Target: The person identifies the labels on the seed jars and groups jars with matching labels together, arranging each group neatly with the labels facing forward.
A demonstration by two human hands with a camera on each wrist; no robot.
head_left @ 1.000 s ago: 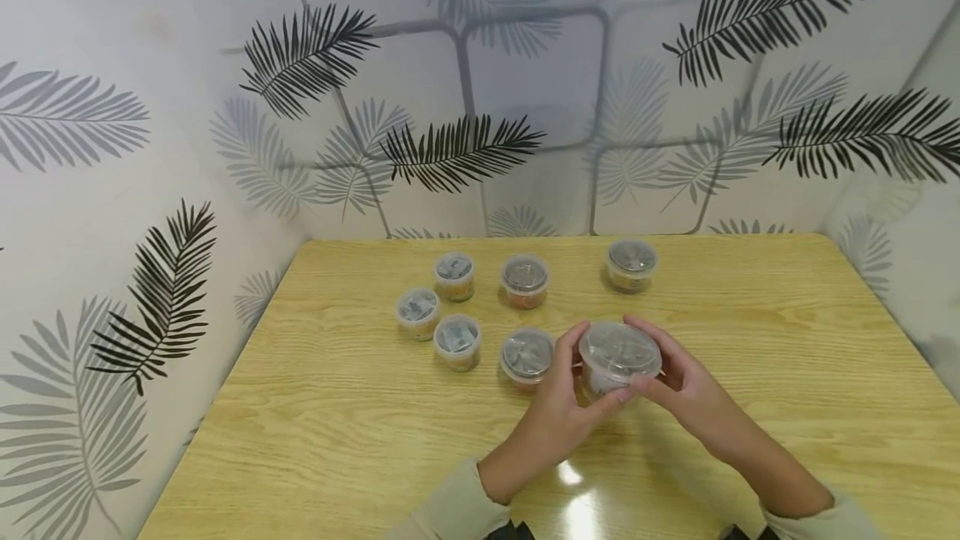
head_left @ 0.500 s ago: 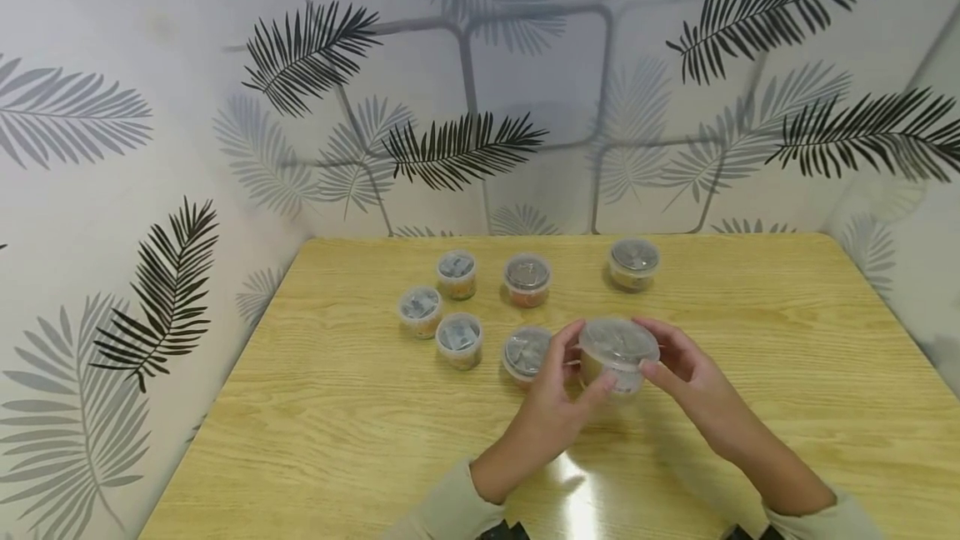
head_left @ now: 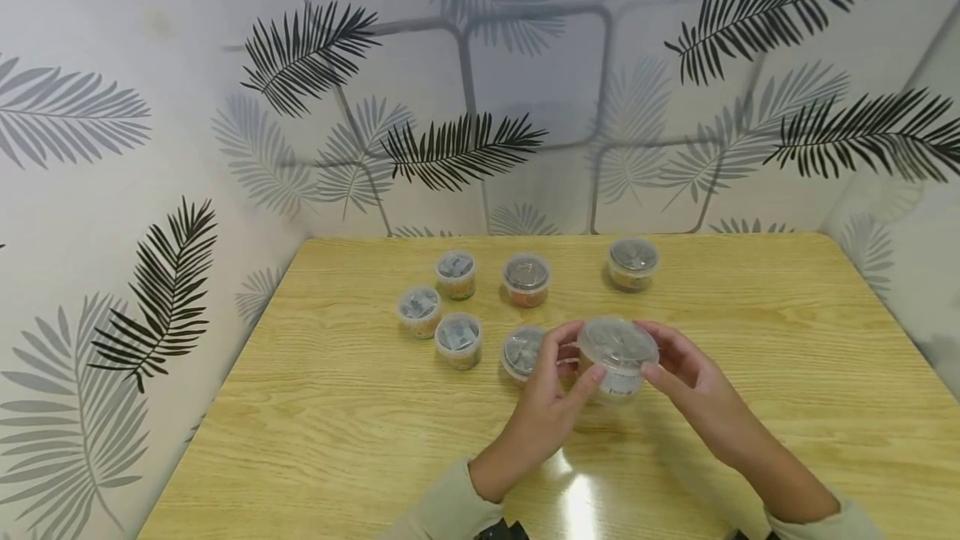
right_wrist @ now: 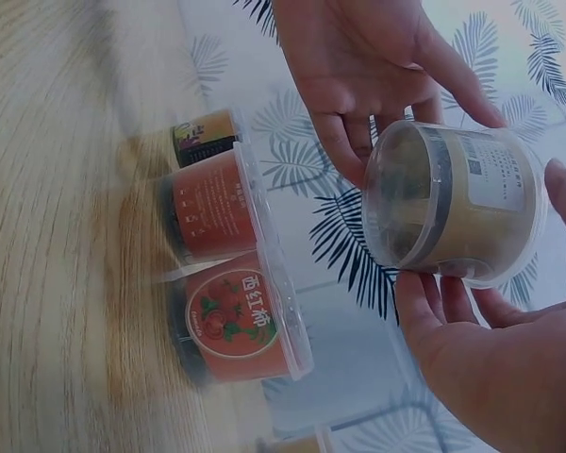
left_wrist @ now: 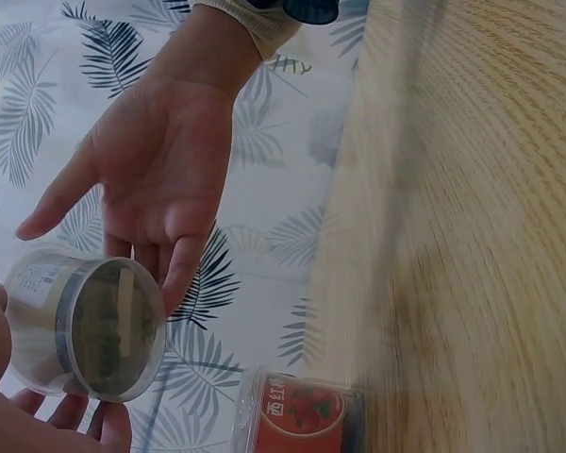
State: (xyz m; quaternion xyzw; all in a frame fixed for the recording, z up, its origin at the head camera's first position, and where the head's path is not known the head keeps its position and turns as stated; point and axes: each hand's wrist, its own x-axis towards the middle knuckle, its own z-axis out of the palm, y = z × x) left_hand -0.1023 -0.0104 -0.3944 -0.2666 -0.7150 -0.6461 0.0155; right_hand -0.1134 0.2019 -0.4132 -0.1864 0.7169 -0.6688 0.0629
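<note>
Both hands hold one clear round plastic tub [head_left: 618,357] with a translucent lid, raised over the table. My left hand [head_left: 536,411] grips its left side, thumb in front and fingers behind. On the right side, my right hand [head_left: 716,411] has its thumb near the lid's rim and its fingers round the back. A white printed label with a small code shows on the tub [right_wrist: 491,170] in the right wrist view. Through its clear bottom, dim greenish-brown contents show in the left wrist view. Just behind my left hand stands another lidded tub [head_left: 521,350], partly hidden.
On the wooden table [head_left: 337,440], three small tubs [head_left: 458,336] stand in a cluster at the left. Farther back are a tub with reddish sides [head_left: 527,277] and one at the right [head_left: 633,261]. A leaf-patterned wall [head_left: 540,82] closes off the back.
The held tub has been turned between the hands, and its white label now faces the front. My left thumb has shifted left and slightly up along its side. The other tubs have stayed put.
</note>
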